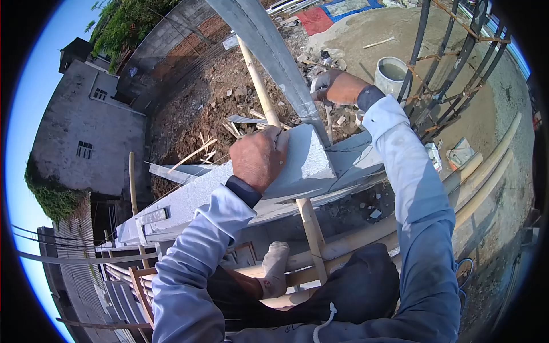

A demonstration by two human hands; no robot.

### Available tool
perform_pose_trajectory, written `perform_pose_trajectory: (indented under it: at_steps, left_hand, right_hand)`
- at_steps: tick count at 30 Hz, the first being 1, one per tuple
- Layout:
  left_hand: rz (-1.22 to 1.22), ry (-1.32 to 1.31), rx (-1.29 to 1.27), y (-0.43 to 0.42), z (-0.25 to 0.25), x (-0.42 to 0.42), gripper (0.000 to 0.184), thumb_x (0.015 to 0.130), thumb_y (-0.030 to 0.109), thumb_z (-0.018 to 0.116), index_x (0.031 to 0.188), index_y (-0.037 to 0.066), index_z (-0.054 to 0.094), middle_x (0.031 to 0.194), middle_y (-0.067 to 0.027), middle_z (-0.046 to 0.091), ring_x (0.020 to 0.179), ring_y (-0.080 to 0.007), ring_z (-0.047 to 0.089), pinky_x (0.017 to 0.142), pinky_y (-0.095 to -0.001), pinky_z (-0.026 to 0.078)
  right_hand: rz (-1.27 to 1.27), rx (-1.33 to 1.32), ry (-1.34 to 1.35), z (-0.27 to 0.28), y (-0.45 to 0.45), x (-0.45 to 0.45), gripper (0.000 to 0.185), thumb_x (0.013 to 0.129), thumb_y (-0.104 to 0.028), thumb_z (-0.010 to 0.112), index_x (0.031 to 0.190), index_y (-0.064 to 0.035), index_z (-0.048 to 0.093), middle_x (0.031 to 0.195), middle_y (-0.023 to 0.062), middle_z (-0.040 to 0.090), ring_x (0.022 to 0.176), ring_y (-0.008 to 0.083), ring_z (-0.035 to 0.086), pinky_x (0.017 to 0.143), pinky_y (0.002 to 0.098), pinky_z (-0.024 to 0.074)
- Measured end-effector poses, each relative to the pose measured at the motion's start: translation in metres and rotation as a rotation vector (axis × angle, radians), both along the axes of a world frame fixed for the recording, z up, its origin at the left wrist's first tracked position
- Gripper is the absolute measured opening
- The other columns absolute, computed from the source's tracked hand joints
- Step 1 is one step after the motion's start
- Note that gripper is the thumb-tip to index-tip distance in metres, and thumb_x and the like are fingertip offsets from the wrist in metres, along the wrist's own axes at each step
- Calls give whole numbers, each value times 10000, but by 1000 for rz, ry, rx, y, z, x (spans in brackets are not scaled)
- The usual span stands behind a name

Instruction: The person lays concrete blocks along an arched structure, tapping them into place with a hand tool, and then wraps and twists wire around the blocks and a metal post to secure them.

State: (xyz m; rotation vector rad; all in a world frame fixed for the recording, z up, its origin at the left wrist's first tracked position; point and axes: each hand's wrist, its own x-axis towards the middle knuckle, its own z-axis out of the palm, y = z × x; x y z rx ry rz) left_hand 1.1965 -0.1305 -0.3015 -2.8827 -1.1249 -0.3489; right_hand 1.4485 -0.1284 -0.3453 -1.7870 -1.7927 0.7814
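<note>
My left hand (260, 157) is closed over the far edge of a pale aerated concrete block (309, 151) on top of a block wall; its fingertips are hidden. My right hand (338, 88) reaches beyond the wall with its fingers curled. What it holds, if anything, I cannot make out. Between the hands a long grey board (269, 54) rises, its lower end against the block. A bamboo pole (257, 83) leans behind the block, close to my left hand. The wall (183, 206) runs away to the left, with a small bracket-like piece (151, 217) on it.
Bamboo poles (477, 183) run below and to the right, beside my foot (275, 260). Tied rebar (440, 74) stands at the right. A bucket of greyish liquid (392, 71) sits on the sandy ground. Rubble and wood scraps (200, 151) lie beyond the wall.
</note>
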Motion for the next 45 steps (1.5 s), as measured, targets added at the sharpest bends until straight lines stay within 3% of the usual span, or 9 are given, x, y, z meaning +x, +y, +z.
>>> perform_pose_trajectory:
  at_steps: [2, 9, 13, 14, 18, 21, 25, 30, 45]
  left_hand:
    - [8, 42, 44, -2, 3, 3, 259, 835, 330, 584, 810, 81, 651, 632, -145, 626, 604, -317, 635, 539, -422, 494]
    - [-23, 93, 114, -3, 3, 8, 254, 837, 328, 573, 787, 89, 642, 611, -137, 621, 583, -307, 637, 517, -409, 495]
    - [-80, 79, 143, -2, 0, 7, 249, 836, 328, 562, 772, 95, 626, 608, -134, 623, 573, -309, 639, 504, -407, 499]
    - [-74, 80, 129, -3, 1, 8, 251, 832, 325, 574, 766, 92, 637, 607, -137, 621, 574, -309, 636, 508, -407, 493]
    - [-75, 81, 120, -5, 3, 12, 261, 827, 323, 593, 744, 84, 655, 606, -144, 618, 574, -309, 629, 514, -409, 483]
    - [-110, 70, 129, -3, -1, 13, 278, 833, 331, 583, 733, 79, 648, 606, -144, 618, 573, -308, 631, 514, -411, 486]
    - [-114, 59, 112, -9, 1, 20, 300, 844, 344, 571, 724, 78, 640, 606, -142, 619, 576, -306, 634, 517, -409, 488]
    - [-179, 38, 151, -12, -2, 25, 304, 847, 347, 571, 713, 79, 628, 605, -140, 619, 560, -302, 633, 505, -403, 486]
    - [-245, 3, 186, -12, -4, 32, 304, 838, 368, 588, 751, 78, 621, 630, -120, 619, 594, -284, 638, 501, -394, 485]
  right_hand:
    - [-116, 134, -54, -12, -7, -1, 234, 763, -234, 605, 904, -59, 672, 904, 191, 658, 838, 356, 620, 763, 393, 488]
    - [-399, 168, -217, -47, -62, -2, 242, 832, -222, 579, 980, -37, 627, 901, 232, 630, 876, 429, 584, 769, 473, 459]
    - [-442, 40, 64, -23, -103, 4, 272, 815, -230, 585, 917, 19, 630, 810, 191, 652, 745, 351, 642, 683, 419, 509]
    - [-448, -22, 408, -17, -113, 4, 233, 848, -170, 562, 931, 43, 604, 698, 116, 617, 515, 221, 586, 510, 340, 478]
    - [-415, -10, 679, 6, -150, 11, 219, 886, -134, 518, 1029, 14, 593, 665, 57, 588, 413, 105, 472, 406, 264, 399]
    - [-511, -87, 537, 22, -164, 8, 208, 895, -131, 512, 1027, -4, 609, 662, 51, 580, 401, 81, 446, 393, 250, 381]
    - [-512, 253, -384, 6, -160, -2, 200, 812, -98, 564, 975, -34, 660, 856, 214, 644, 669, 348, 624, 619, 428, 497]
    - [-560, 55, -560, 48, -155, -26, 166, 686, -99, 586, 780, 12, 665, 804, 221, 645, 782, 374, 641, 714, 444, 517]
    - [-535, 39, -480, 30, -162, -29, 187, 714, -132, 593, 807, 14, 664, 814, 229, 643, 785, 379, 636, 706, 451, 510]
